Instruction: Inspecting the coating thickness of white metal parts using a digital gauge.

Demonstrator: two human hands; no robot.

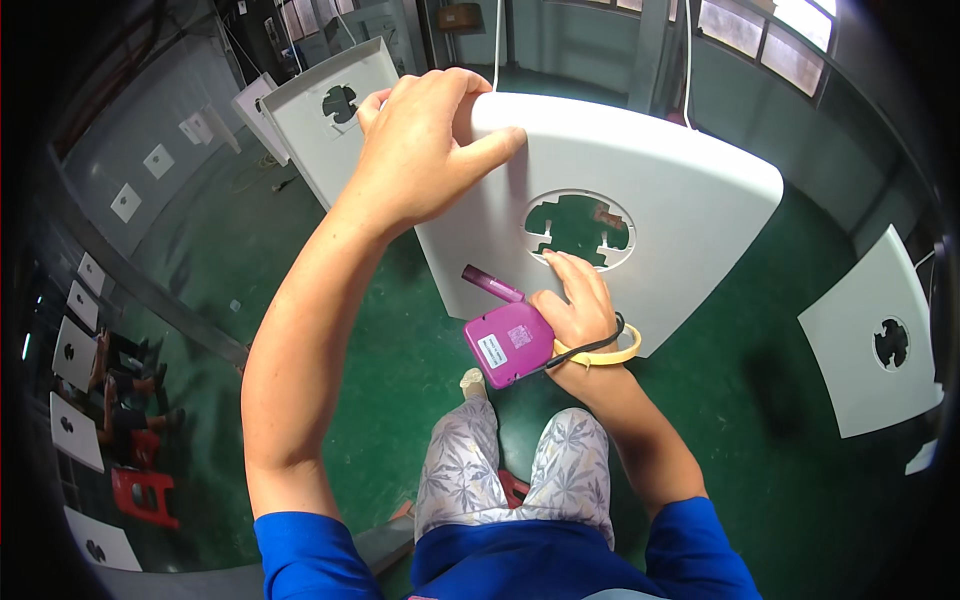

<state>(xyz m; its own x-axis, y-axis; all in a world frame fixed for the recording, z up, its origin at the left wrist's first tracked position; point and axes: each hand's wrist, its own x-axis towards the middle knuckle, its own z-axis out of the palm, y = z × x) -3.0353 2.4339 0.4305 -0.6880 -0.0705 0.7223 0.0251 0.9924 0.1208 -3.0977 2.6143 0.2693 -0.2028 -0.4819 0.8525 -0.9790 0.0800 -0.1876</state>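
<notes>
A large white panel (pixel 690 220) with a rounded top edge stands tilted in front of me. Its round cut-out (pixel 632 232) has notched tabs inside, and the green floor shows through. My left hand (pixel 425 140) is closed over the panel's upper left edge, thumb on the front face, fingertips hidden. My right hand (pixel 580 305) lies at the cut-out's lower rim with bent fingers close together. Whatever those fingers may hold is hidden. A purple boxy device (pixel 510 345) with a short bar hangs beside the right wrist on a black strap, near a yellow wristband (pixel 625 352).
Another white panel (pixel 300 130) with a hole hangs behind on the left, and one more (pixel 865 340) hangs at right. Several smaller panels line the far left, near a red stool (pixel 145 495). White hanging cords (pixel 497 45) rise behind the panel. The floor (pixel 720 420) is green.
</notes>
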